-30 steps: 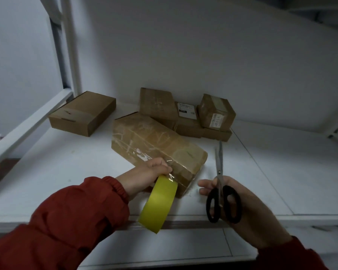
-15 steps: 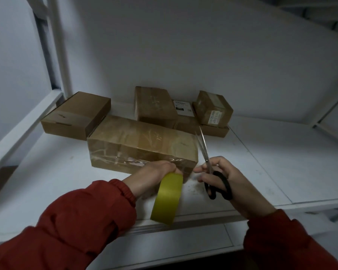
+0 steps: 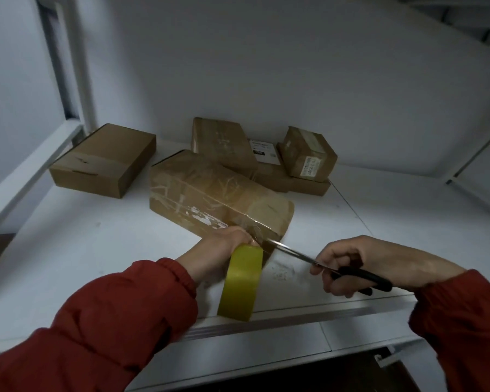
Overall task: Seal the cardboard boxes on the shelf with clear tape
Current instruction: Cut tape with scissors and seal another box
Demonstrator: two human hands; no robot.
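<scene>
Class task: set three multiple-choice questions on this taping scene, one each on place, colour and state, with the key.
1. Where do the scissors point?
A. At the clear tape between the tape roll and the nearest box.
B. Upward.
C. At the floor.

2. What colour is the tape roll?
A. Blue.
B. Yellow.
C. Black.

3. What is the right hand doing?
A. Lying open and empty.
B. Lifting a box.
C. Gripping the scissors' black handles.

Key: 1 A, the blade tips meet the tape beside the left hand; 2 B, its outer face is yellow; 3 C, its fingers curl round the handles.
</scene>
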